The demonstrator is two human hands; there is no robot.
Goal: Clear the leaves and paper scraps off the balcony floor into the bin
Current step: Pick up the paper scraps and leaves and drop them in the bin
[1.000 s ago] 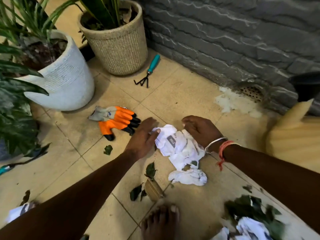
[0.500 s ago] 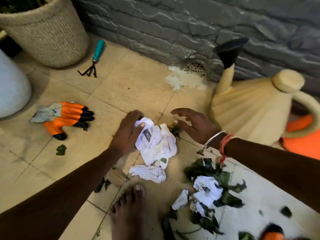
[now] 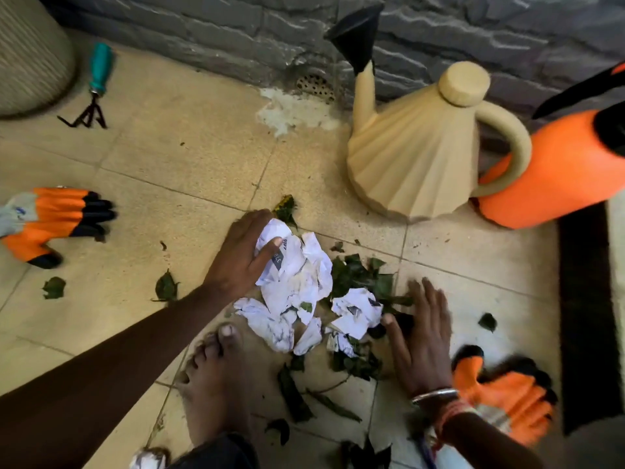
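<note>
Left hand lies flat on the paper scraps and right hand is spread against the leaves. I judge they're corralling the pile between them, gripping nothing.

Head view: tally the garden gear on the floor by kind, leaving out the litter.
Orange gloves: 2
Watering can: 1
Orange sprayer: 1
Hand rake: 1
Woven pot: 1
Total: 6
</note>
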